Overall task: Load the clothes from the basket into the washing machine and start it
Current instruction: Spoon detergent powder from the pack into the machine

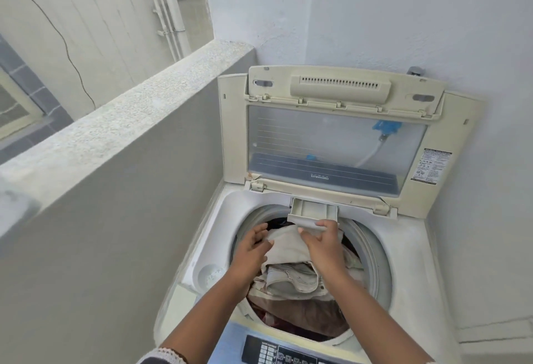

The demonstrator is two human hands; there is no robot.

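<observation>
Nearest, at the bottom edge: dark control panel (284, 353) of the washing machine (415, 251), cut off by the frame, its small printed buttons too fine to read. Knitted sleeve cuff (165, 356) at lower left, only partly in view.

Above the panel: round tub opening with a smooth grey plastic rim (380, 259), filled close to the brim with clothes (291, 277). Topmost a crumpled cream cloth and a pale stitched denim piece; beneath them brown and dark red fabric, mostly hidden by the forearms and by the upper layers. Depth of the load not visible.

Left hand (252, 249) over the left side of the tub, fingers loosely spread and relaxed, resting on the edge of the cream cloth, gripping nothing. Right hand (321, 241) farther in, fingers (324, 224) extended onto the front lip of a small rectangular plastic drawer (313, 213) that juts out over the back of the tub; whether thumb and fingers pinch the lip or merely touch it, not clear. Drawer contents not visible.

Behind: folding lid (337, 144) standing upright, yellowed cream plastic frame around a clear ribbed window; through the window a blue fitting and white hose (375, 144), blurred. Warning sticker (432, 167) at right, unreadable.

At left a rough speckled concrete parapet (121, 115); at back and right, white plastered wall (403, 17). Basket out of view.
</observation>
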